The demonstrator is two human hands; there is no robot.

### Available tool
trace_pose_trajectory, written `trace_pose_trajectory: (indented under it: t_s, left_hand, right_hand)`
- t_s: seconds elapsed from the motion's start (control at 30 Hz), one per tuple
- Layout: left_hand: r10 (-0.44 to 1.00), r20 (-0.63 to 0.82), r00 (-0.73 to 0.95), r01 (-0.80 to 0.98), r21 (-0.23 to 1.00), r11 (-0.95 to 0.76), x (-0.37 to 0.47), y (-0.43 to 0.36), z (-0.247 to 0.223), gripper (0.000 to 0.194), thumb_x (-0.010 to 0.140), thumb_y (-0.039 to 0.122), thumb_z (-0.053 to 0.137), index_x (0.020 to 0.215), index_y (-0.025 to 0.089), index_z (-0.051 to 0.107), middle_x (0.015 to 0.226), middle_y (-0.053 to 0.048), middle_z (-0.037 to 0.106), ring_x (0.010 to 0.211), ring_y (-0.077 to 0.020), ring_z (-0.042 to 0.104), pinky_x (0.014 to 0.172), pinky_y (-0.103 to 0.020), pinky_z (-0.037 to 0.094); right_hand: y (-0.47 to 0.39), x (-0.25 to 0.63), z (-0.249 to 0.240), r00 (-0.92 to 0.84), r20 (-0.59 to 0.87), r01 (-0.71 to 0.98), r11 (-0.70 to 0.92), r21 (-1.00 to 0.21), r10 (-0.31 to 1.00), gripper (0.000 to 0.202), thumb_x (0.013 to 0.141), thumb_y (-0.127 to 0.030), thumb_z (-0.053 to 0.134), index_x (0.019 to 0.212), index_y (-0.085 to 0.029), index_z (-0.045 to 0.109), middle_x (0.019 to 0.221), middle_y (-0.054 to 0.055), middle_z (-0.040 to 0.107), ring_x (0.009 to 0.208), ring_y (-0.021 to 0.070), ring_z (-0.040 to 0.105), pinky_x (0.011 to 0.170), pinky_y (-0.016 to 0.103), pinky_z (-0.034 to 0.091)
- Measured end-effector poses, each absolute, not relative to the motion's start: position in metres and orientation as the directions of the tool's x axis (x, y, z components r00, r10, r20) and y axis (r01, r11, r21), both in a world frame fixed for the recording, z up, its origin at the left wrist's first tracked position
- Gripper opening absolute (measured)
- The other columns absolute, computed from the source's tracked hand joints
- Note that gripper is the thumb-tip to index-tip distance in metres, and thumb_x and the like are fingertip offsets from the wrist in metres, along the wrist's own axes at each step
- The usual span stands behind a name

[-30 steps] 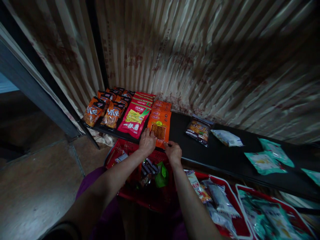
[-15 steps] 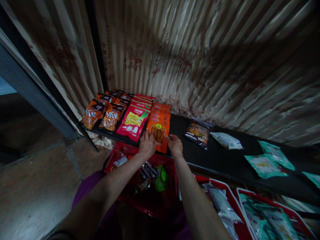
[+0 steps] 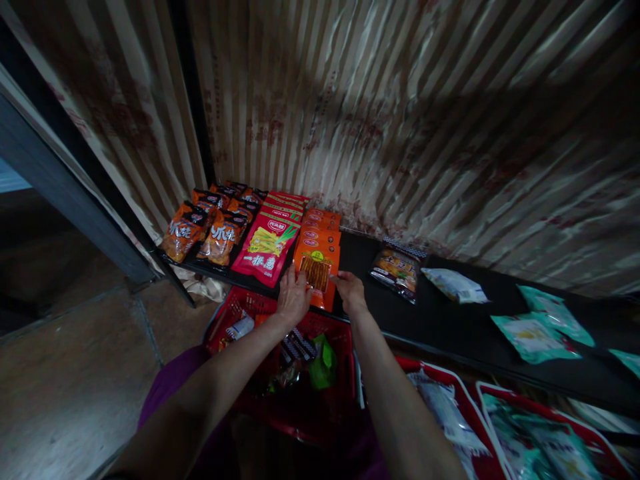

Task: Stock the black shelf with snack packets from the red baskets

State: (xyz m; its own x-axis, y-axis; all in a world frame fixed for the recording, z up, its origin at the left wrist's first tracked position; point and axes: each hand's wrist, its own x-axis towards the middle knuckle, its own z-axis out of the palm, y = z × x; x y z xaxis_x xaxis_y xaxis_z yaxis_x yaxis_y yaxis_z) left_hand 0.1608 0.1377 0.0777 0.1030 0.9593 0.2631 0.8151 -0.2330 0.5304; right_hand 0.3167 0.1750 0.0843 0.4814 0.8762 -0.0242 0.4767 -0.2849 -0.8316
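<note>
An orange snack packet (image 3: 324, 257) with a clear window showing brown strips lies at the front of a row of overlapping orange packets on the black shelf. My left hand (image 3: 294, 295) rests on its lower left edge, fingers stretched out and apart. At the packet's right edge, the thumb and fingertips of my right hand (image 3: 351, 292) close together on the border. Red snack bags (image 3: 269, 243) overlap in a row just left of the orange ones. Below my hands stands a red basket (image 3: 345, 373) holding several packets, including a green one (image 3: 323, 363).
Orange-and-black bags (image 3: 223, 235) fill the shelf's left end. Rightward on the black shelf (image 3: 440, 327) lie a dark snack bag (image 3: 399, 268), a white packet (image 3: 456, 285) and teal packets (image 3: 535, 337). More red baskets (image 3: 483, 387) stand below. A pleated curtain (image 3: 350, 100) hangs behind.
Both hands stay at the front orange packet with only slight shifts. The whole view has tilted a little; the packets on the shelf keep their places.
</note>
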Motion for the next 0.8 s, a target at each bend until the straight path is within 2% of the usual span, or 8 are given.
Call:
trace_pose_trajectory:
  t_s: [0.33, 0.43, 0.63, 0.8]
  left_hand:
    - [0.964, 0.25, 0.087, 0.816, 0.538, -0.213, 0.164, 0.142, 0.08, 0.048, 0.083, 0.027, 0.049, 0.128, 0.011, 0.042, 0.142, -0.021, 0.031, 0.127, -0.0306, 0.037, 0.103, -0.045, 0.033]
    - [0.968, 0.239, 0.079, 0.823, 0.531, -0.199, 0.165, 0.144, 0.081, 0.049, 0.083, 0.028, 0.048, 0.129, 0.011, 0.041, 0.143, -0.021, 0.03, 0.128, -0.0306, 0.037, 0.103, -0.045, 0.032]
    - [0.97, 0.216, 0.108, 0.845, 0.495, -0.204, 0.169, 0.147, 0.08, 0.052, 0.086, 0.027, 0.044, 0.132, 0.003, 0.037, 0.144, -0.026, 0.027, 0.133, -0.0326, 0.029, 0.106, -0.044, 0.029]
    - [0.976, 0.189, 0.111, 0.856, 0.481, -0.19, 0.172, 0.15, 0.08, 0.052, 0.086, 0.027, 0.043, 0.131, 0.004, 0.038, 0.144, -0.026, 0.027, 0.131, -0.0333, 0.032, 0.105, -0.044, 0.029]
  right_hand:
    - [0.182, 0.319, 0.084, 0.505, -0.041, 0.508, -0.335, -0.793, 0.862, 0.019, 0.065, -0.034, 0.06, 0.073, -0.019, 0.068, 0.063, 0.003, 0.069, 0.058, 0.0172, 0.063, 0.053, 0.024, 0.043]
    - [0.186, 0.32, 0.083, 0.503, -0.034, 0.536, -0.342, -0.772, 0.864, 0.019, 0.066, -0.034, 0.06, 0.075, -0.019, 0.068, 0.067, 0.004, 0.07, 0.06, 0.0176, 0.063, 0.054, 0.025, 0.043]
    - [0.19, 0.321, 0.079, 0.495, -0.016, 0.595, -0.352, -0.723, 0.869, 0.023, 0.068, -0.034, 0.059, 0.083, -0.019, 0.068, 0.074, 0.004, 0.07, 0.067, 0.0173, 0.063, 0.057, 0.024, 0.043]
    - [0.191, 0.322, 0.081, 0.47, -0.007, 0.643, -0.348, -0.683, 0.883, 0.023, 0.071, -0.034, 0.057, 0.083, -0.018, 0.067, 0.073, 0.005, 0.069, 0.065, 0.0182, 0.063, 0.055, 0.024, 0.043]
